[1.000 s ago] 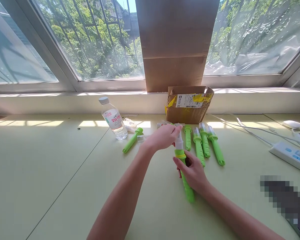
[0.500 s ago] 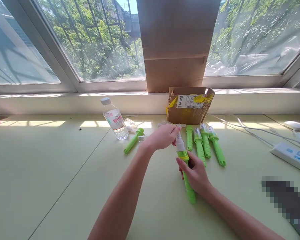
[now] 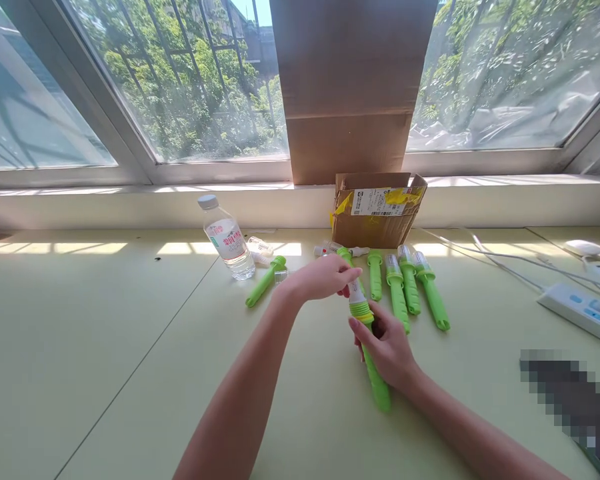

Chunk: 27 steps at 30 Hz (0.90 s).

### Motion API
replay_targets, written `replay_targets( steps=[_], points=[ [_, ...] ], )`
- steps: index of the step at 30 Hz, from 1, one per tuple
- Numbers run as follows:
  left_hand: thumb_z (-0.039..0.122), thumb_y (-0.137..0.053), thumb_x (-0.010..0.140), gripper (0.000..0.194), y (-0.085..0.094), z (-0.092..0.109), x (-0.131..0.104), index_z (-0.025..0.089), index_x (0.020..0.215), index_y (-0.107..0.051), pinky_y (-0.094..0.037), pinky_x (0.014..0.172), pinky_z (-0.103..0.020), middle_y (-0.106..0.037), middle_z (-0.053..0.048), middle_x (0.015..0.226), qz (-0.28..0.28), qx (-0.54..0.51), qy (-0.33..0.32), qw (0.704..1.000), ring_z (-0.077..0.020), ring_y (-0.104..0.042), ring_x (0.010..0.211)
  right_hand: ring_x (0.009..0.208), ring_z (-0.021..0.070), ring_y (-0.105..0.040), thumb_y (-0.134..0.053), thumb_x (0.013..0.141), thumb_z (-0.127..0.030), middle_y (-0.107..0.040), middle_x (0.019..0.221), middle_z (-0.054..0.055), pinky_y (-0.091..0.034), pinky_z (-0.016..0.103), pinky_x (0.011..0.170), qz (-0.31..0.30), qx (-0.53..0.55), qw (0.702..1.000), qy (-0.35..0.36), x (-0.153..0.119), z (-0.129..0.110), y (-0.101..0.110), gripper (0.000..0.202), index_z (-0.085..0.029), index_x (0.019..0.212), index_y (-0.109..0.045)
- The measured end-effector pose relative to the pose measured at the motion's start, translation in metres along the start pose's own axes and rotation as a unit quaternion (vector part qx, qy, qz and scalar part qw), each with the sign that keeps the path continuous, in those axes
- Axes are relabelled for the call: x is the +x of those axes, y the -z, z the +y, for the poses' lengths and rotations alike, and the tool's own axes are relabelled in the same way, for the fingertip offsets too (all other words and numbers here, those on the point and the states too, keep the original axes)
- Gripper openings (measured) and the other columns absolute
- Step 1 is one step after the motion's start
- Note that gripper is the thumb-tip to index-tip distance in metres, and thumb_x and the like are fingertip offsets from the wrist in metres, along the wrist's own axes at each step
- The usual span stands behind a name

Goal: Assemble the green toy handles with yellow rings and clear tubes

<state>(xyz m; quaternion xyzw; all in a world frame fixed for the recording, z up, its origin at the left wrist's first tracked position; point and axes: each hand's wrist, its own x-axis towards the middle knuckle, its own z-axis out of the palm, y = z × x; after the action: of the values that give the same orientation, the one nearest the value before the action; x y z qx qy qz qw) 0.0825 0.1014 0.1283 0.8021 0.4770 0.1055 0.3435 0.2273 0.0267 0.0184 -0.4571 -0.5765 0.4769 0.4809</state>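
Note:
My right hand (image 3: 387, 340) is wrapped round the upper part of a green handle (image 3: 376, 383), which points down toward me. A white labelled tube (image 3: 356, 291) stands in the handle's ribbed green and yellow collar. The fingers of my left hand (image 3: 325, 277) are closed at the top of this white tube. Just behind my left hand lies another green handle (image 3: 345, 254). Several green handles, some with clear ends, lie to the right, among them one at the far right (image 3: 434, 297). One more green handle (image 3: 265, 283) is left of my left hand.
A water bottle (image 3: 229, 243) stands at the back left beside small clear pieces (image 3: 260, 247). An open cardboard box (image 3: 377, 217) is at the sill. Cables and a power strip (image 3: 580, 313) lie right, near a blurred dark object (image 3: 575, 400). Someone's hand shows at the left edge.
The white tube sits lower in the collar, and my left hand has come down with it. Its fingers have shifted at the tube's top. My right hand keeps its hold.

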Motion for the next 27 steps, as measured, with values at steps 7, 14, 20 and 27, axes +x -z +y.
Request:
replay_targets(
  steps=[7, 14, 20, 27],
  points=[
    [0.055, -0.028, 0.089, 0.05, -0.002, -0.014, 0.01, 0.018, 0.084, -0.061, -0.043, 0.064, -0.027, -0.066, -0.005, 0.084, 0.044, -0.044, 0.007, 0.998, -0.0171, -0.06, 0.077, 0.045, 0.0111, -0.046, -0.058, 0.082, -0.042, -0.052, 0.057, -0.006, -0.041, 0.023, 0.04, 0.032, 0.013, 0.999, -0.014, 0.001, 0.002, -0.001, 0.05, -0.021, 0.125, -0.045],
    [0.028, -0.038, 0.088, 0.034, -0.025, -0.045, 0.031, 0.021, 0.119, -0.051, -0.039, 0.091, -0.041, -0.054, -0.011, 0.121, 0.209, 0.181, 0.052, 0.96, -0.0279, -0.045, 0.115, 0.044, 0.0118, -0.046, -0.058, 0.081, -0.045, -0.054, 0.055, -0.005, -0.042, 0.024, 0.039, 0.051, -0.017, 0.998, -0.03, 0.003, 0.005, 0.0, 0.056, -0.02, 0.128, -0.044],
    [0.03, -0.041, 0.088, 0.046, -0.049, -0.061, 0.042, 0.03, 0.134, -0.036, -0.034, 0.094, -0.047, -0.039, -0.013, 0.137, 0.176, 0.277, 0.083, 0.941, -0.0308, -0.04, 0.122, 0.043, 0.0125, -0.048, -0.059, 0.079, -0.046, -0.053, 0.055, -0.004, -0.043, 0.023, 0.037, 0.059, -0.022, 0.997, -0.039, 0.005, 0.009, 0.0, 0.058, -0.02, 0.129, -0.044],
    [0.014, -0.037, 0.087, 0.038, -0.046, -0.061, 0.045, 0.024, 0.122, -0.048, -0.036, 0.087, -0.042, -0.063, -0.009, 0.1, 0.178, 0.292, 0.072, 0.937, -0.025, -0.056, 0.099, 0.039, 0.0113, -0.046, -0.059, 0.079, -0.047, -0.052, 0.054, -0.007, -0.045, 0.025, 0.036, 0.046, -0.004, 0.998, -0.053, 0.005, 0.007, 0.0, 0.06, -0.02, 0.131, -0.043]
  ],
)
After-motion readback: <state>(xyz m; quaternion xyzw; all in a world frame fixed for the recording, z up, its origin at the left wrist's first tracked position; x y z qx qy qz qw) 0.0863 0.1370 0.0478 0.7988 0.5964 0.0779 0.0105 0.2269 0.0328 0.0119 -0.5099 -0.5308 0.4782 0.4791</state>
